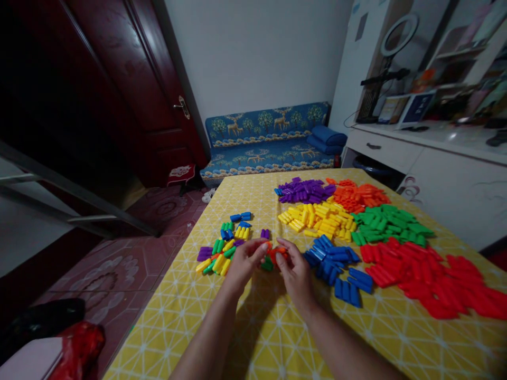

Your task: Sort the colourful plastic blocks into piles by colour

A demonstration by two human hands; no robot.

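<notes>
Yellow patterned cloth covers the surface (257, 327), and plastic pieces lie sorted by colour across it. Farthest left of the grip sits a small mixed cluster (222, 253) of green, yellow, blue and purple pieces, just beyond the left hand (242, 264). That hand's thumb and fingertips are pinched together on the left end of an orange piece (277, 252). The right hand (296, 272) is closed on its right end, so the piece sits between both grips, just above the cloth — equally near to each hand. Its long axis runs roughly left to right, from one grip across to the other. Whether it is a single piece or two set end to end I cannot tell. A green piece (267, 264) shows just under it, close against the fingers. Right of the right grip the blue pile (335, 258) lies near, and the red pile (428, 274) further right. Beyond the grip, away from the person, lie the purple pile (304, 190), yellow pile (317, 217), orange pile (358, 195) and green pile (390, 224) — all well apart from the hands.
</notes>
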